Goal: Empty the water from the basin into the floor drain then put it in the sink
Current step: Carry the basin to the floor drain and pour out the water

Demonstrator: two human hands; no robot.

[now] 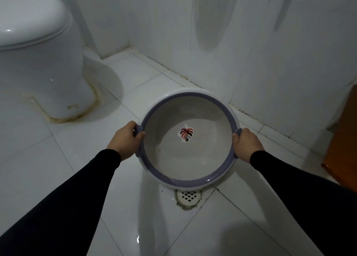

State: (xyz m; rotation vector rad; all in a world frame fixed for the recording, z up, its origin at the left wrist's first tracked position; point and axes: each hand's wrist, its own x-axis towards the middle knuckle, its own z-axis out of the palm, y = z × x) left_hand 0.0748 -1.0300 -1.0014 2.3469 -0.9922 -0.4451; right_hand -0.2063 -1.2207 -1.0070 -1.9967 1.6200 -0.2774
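Basin (190, 155) between both hands

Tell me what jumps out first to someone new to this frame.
The round basin with its purple rim, held at centre frame by the left hand and right hand on opposite handles, a red leaf print on its bottom. The floor drain sits just below its near edge. A white toilet fills the upper left.

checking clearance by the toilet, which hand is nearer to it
Left. The left hand grips the basin handle on the toilet side; the right hand grips the opposite handle, farther away.
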